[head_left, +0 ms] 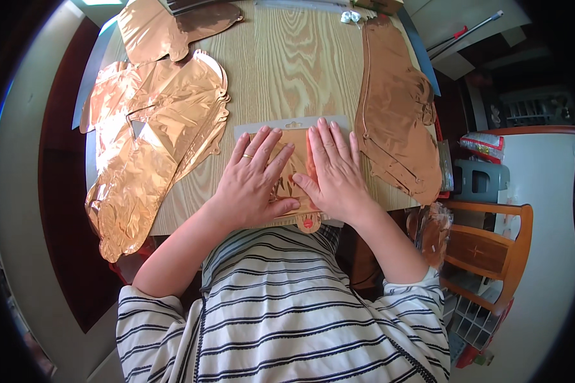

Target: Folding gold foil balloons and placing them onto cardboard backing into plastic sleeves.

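Note:
Flat on the near edge of the wood-grain table [287, 70] lies a clear plastic packet [292, 124] with a hang hole in its far strip. Inside shows a folded copper-coloured foil sheet [295, 136] with red marks, partly covered by my hands. My left hand [252, 182] presses on the packet's left side, fingers spread, a ring on one of them. My right hand [337, 175] rests on its right side with fingers stretched out flat. A rounded tab with a red print [308, 223] sticks out at the packet's near edge.
Shiny copper foil balloons [153, 147], uninflated, are heaped on the left; more copper foil [399, 115] lies on the right. Small white pieces [349, 17] sit at the far right. A wooden chair [482, 249] and a grey stool [482, 179] stand right of the table.

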{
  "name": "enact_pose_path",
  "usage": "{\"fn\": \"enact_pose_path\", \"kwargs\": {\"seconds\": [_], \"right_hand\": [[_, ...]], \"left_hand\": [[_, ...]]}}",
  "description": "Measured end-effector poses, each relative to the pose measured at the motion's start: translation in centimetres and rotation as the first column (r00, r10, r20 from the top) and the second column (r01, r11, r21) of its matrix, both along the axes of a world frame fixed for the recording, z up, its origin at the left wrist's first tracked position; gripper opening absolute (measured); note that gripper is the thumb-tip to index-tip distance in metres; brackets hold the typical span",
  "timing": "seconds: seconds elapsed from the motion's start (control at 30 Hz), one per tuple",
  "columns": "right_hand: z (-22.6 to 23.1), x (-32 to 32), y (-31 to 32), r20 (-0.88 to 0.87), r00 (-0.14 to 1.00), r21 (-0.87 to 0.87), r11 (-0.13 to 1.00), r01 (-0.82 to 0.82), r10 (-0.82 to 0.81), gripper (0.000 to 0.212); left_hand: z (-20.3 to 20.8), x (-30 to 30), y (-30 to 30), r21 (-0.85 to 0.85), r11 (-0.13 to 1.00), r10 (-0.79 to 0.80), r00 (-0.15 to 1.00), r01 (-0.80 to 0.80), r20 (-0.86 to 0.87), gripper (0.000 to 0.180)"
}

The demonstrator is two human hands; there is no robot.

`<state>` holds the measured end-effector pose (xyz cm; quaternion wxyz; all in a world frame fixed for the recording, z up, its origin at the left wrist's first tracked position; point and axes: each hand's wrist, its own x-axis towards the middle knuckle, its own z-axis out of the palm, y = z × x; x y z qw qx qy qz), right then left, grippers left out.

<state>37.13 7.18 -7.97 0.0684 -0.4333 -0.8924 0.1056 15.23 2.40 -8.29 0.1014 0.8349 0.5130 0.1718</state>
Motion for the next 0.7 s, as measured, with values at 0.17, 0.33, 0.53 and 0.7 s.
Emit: {"fn": "enact_pose_path", "kwargs": {"seconds": [0.17, 0.33, 0.53, 0.7], "right_hand": [[-0.7, 0.5, 0.1, 0.012, 1.0, 0.009, 1.0, -0.015, 0.015, 0.086], [-0.6, 0.7, -0.1, 0.008, 1.0, 0.008, 1.0, -0.006, 0.006, 0.086], [-1.0, 0.8, -0.2, 0.009, 1.0, 0.02, 1.0, -0.008, 0.008, 0.088], [-1.3, 0.9, -0.2, 0.01, 1.0, 0.044, 0.999, -0.003, 0.003, 0.089]], "left_hand": [[0.0, -0.2, -0.2, -0.011, 1.0, -0.02, 1.0, 0.02, -0.016, 0.095], [0.0, -0.9, -0.7, -0.021, 1.0, 0.003, 0.999, -0.004, -0.047, 0.103], [0.5, -2.1, -0.9, -0.088, 0.996, -0.016, 0.997, 0.009, -0.082, 0.113], [2.3, -3.3, -0.6, -0.222, 0.975, -0.057, 0.993, 0.034, -0.1, 0.12]]}}
